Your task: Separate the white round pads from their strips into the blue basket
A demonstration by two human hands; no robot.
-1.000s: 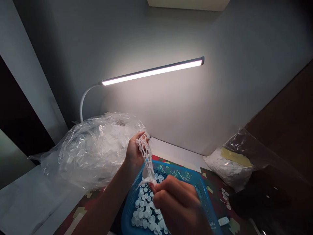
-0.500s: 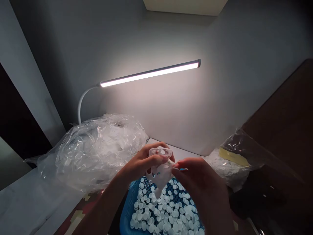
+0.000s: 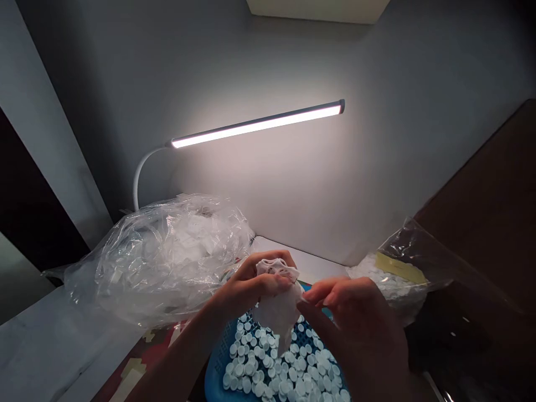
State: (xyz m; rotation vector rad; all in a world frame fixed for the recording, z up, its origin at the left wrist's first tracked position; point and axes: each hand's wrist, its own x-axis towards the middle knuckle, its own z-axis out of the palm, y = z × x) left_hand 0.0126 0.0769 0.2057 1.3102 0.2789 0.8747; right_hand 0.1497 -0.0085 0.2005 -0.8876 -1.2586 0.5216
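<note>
- Many small white discs [image 3: 299, 365] are lying loose in the blue plastic basket [image 3: 213, 377] beneath your hands; this much appears to be done.
- You are holding the limp white sheet [image 3: 274, 312] above the basket, its upper end showing round openings and its lower end tapering to a point.
- That lower part is looking mostly solid, so judging by the sheet alone, the work on it is seeming only partly done; how much is left, you cannot tell here.
- Your left hand [image 3: 251, 283] is keeping a closed grip, thumb in front, around the sheet's upper, holed part.
- Your right hand [image 3: 355, 310] is bringing its thumb and fingertips together at the sheet's right edge; they are seeming to touch it, but blur is hiding whether that grip is pinching anything.
</note>
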